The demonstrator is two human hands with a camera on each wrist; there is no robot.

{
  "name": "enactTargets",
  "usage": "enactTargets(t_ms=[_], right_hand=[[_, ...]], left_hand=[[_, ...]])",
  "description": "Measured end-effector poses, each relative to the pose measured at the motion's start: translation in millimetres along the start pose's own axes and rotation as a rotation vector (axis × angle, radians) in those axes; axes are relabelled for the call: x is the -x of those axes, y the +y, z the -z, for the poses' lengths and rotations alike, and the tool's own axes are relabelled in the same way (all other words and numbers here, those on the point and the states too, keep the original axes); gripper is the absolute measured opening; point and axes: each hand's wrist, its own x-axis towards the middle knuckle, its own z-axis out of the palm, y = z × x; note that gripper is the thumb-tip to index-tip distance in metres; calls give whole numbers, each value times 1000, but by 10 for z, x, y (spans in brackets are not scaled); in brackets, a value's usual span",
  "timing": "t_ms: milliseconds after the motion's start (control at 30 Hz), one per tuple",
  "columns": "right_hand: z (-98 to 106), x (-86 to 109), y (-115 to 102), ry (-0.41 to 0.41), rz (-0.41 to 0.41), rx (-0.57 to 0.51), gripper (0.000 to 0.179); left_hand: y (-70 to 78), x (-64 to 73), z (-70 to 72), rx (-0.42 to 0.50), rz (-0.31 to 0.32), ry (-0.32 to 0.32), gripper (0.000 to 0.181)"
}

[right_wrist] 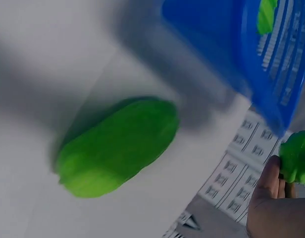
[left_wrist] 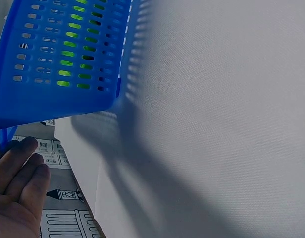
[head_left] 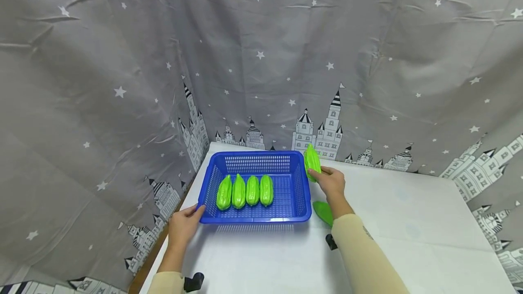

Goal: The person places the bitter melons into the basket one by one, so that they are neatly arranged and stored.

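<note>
A blue plastic basket (head_left: 255,219) with slotted walls holds several bright green, ridged bitter gourds (head_left: 252,190), lined up side by side in its left and middle part. At its near left corner my left hand (head_left: 184,226) grips the rim, and in the left wrist view the fingers (left_wrist: 24,183) lie right at that rim. My right hand (head_left: 332,180) holds another bitter gourd (head_left: 312,162) upright just outside the basket's right wall, thumb and fingers around its lower part. Below the right forearm, a further green gourd (right_wrist: 118,146) lies on the table, partly hidden by the arm in the head view.
The white-covered table (head_left: 392,221) stretches to the right and in front of the basket. A grey curtain (head_left: 261,58) printed with stars and castles hangs behind and to the left. The table's brown left edge (head_left: 157,244) shows beside the left forearm.
</note>
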Motion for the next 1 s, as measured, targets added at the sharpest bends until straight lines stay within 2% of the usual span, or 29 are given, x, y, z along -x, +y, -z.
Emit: enactTargets(t_ms=[200,467,1000], right_hand=[[-347,73,-121,-53,14,63,60],[-645,145,-113,-70,27,103,58],[-928,318,50,-86,-14,267,63]], left_hand=[[18,2,1,20,6,15,51],[9,-1,-22,52,20,30,48],[-2,-1,-4,42,18,16,49]])
